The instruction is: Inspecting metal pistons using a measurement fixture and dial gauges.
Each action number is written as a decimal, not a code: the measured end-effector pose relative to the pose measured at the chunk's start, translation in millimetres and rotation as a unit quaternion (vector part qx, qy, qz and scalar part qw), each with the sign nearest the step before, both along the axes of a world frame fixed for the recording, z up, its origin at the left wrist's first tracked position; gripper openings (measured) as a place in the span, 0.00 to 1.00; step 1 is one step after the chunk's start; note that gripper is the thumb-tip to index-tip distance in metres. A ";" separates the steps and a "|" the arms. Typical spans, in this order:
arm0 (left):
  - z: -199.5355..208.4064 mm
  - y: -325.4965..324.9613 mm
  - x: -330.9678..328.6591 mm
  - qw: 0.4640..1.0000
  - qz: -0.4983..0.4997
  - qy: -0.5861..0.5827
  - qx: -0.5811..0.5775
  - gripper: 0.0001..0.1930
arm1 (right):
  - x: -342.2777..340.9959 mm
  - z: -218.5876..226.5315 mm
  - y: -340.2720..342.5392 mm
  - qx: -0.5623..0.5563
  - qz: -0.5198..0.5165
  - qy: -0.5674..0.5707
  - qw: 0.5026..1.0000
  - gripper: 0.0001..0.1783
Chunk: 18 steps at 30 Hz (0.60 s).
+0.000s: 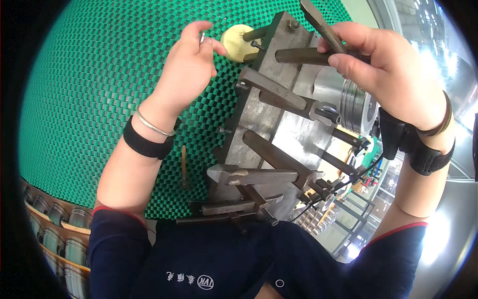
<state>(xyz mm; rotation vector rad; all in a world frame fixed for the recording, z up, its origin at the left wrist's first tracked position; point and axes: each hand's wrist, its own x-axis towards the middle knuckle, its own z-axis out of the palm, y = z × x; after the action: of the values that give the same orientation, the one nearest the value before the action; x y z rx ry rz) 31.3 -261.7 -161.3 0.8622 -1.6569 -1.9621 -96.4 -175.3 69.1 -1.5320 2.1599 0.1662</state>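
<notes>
Pliers [323,25] are gripped in the closed right hand [393,70] above the piston [356,102] on the steel fixture [264,114], while a small ring [202,37], pinched by the left hand [186,65], could be dropped onto the green mat [99,89].

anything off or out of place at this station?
One stray item: a thin brown stick lies loose on the green checkered mat, left of the grey steel fixture. Right hand grips pliers over a ringed metal piston; nothing spilled or broken.

head-worn fisheye looks steeply down, close over the green mat [99,74] and metal fixture [269,119].
</notes>
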 end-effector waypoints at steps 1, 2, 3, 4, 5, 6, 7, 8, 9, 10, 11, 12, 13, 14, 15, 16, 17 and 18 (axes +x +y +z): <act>-1.8 -3.2 -0.7 0.998 -0.045 0.017 -0.029 0.16 | -1.7 -1.5 3.6 0.006 -0.001 0.005 1.000 0.12; -0.7 -0.6 -3.8 0.998 -0.046 0.022 -0.023 0.16 | -4.9 -5.8 9.2 -0.030 0.009 -0.034 0.999 0.12; 3.4 2.2 -7.7 0.994 -0.074 0.063 -0.041 0.14 | -8.2 -7.2 12.2 -0.067 0.020 -0.072 0.995 0.13; 8.6 3.0 -11.9 0.988 -0.103 0.103 -0.061 0.12 | -14.2 -5.0 8.2 -0.063 0.019 -0.069 0.995 0.13; 18.0 1.8 -13.1 0.986 -0.134 0.085 -0.043 0.12 | -22.1 -0.9 0.9 0.005 -0.011 -0.067 0.998 0.13; 16.8 3.2 -17.3 0.986 -0.135 0.089 -0.040 0.12 | -26.4 2.2 -2.7 0.072 -0.042 -0.065 0.994 0.13; 13.2 2.3 -19.1 0.980 -0.101 0.094 -0.142 0.11 | -21.4 1.5 -2.9 0.075 -0.041 -0.065 0.994 0.13; 9.7 1.3 -20.8 0.963 -0.065 0.097 -0.242 0.11 | -13.1 1.2 -1.5 0.043 -0.025 -0.091 0.995 0.13; 6.5 0.6 -21.3 0.961 -0.064 0.101 -0.249 0.12 | -8.3 0.8 -1.3 0.010 -0.010 -0.117 0.993 0.13; 6.5 -0.1 -23.6 0.961 -0.064 0.103 -0.247 0.12 | -12.7 1.0 -2.5 0.012 -0.010 -0.116 0.993 0.13; 7.7 -1.6 -25.5 0.961 -0.086 0.083 -0.249 0.11 | -20.8 0.6 -5.2 0.054 -0.012 -0.077 0.995 0.13; 8.2 -2.2 -27.2 0.960 -0.109 0.061 -0.252 0.11 | -25.0 0.9 -6.7 0.097 -0.014 -0.038 0.995 0.13; 8.4 -2.0 -29.0 0.960 -0.108 0.063 -0.250 0.11 | -21.5 0.9 -9.4 0.099 -0.013 -0.036 0.994 0.13; 9.0 -1.4 -31.1 0.961 -0.106 0.049 -0.252 0.11 | -15.3 -0.2 -13.6 0.129 -0.028 0.000 0.991 0.13; 9.4 -0.7 -32.0 0.961 -0.104 0.035 -0.253 0.10 | -11.5 -0.6 -16.0 0.159 -0.042 0.037 0.986 0.13; 8.8 0.5 -32.3 0.962 -0.103 0.036 -0.252 0.10 | -13.6 -3.0 -13.6 0.161 -0.042 0.038 0.985 0.13; 8.5 2.7 -31.7 0.947 -0.072 0.028 -0.312 0.09 | -16.9 -7.2 -8.8 0.125 -0.016 0.027 0.992 0.13; 8.7 5.1 -30.5 0.928 -0.041 0.020 -0.370 0.10 | -18.9 -9.5 -6.2 0.089 0.009 0.016 0.996 0.13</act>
<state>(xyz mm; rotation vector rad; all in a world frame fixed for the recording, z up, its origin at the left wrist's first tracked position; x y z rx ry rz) 0.8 -256.6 -152.6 0.4539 -2.1922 -1.1970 -115.3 -181.4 59.6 -1.4578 2.0945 0.3806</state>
